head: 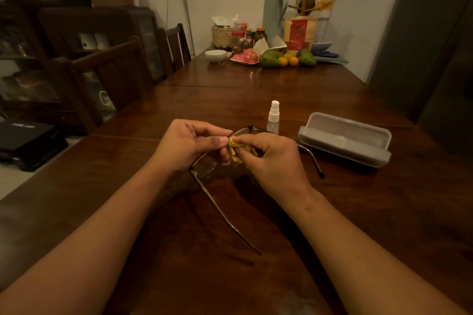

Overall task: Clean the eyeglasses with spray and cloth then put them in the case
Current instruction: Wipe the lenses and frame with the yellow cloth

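The person's left hand (194,146) is curling its fingers and pinching the top rim of the eyeglasses (204,162) between thumb and fingertips, near the bridge. The right hand (273,158) is gripping a crumpled yellow cloth (236,152) and pressing it against the lens on that side; its fingers are bent tightly around the fabric. Both forearms are reaching in from the near edge.

The eyeglasses are sitting between the two hands, low over the table (256,89), with both thin dark temples unfolded. One temple is pointing back toward the person; the other is running out to the right, its tip ending just beside the case (345,138).

Just beyond the hands, a small clear spray bottle (273,120) with a white nozzle is standing upright. To its right, the case is lying near the table's right edge: grey, hard, oblong, with rounded corners. I cannot tell how far its lid is open.

The table is long, dark, polished wood, with bare surface showing between the forearms and stretching beyond the bottle. Jars, a white bowl (215,55) and fruit are crowding the far end. Dark wooden chairs (107,71) are lining the left side.
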